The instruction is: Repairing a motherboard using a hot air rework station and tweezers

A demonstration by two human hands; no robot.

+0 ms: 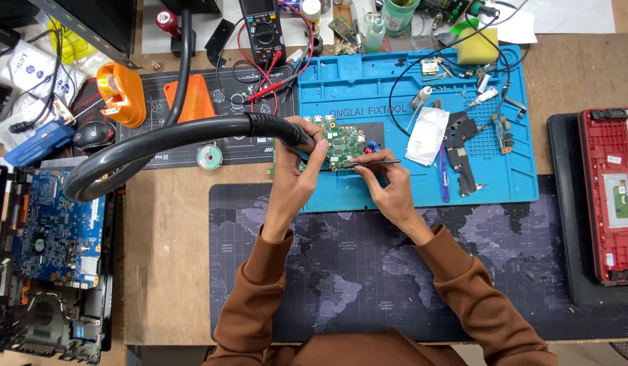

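A small green circuit board (342, 140) lies on a blue silicone work mat (409, 88). My left hand (297, 169) grips the nozzle end of a black corrugated hose (192, 129) and holds it against the board's left edge. My right hand (387, 181) pinches a thin dark tool (376, 163), a pair of tweezers or a probe, laid level with its tip on the board's lower edge. Both brown sleeves rest over a dark desk mat (368, 271) printed with a world map.
A multimeter (262, 27) with red and black leads stands behind. An orange tape dispenser (120, 93), a black mouse (93, 134), a blue board in an open laptop base (53, 230) at left. A red laptop shell (612, 196) at right. White cloth (426, 134), black parts (463, 149).
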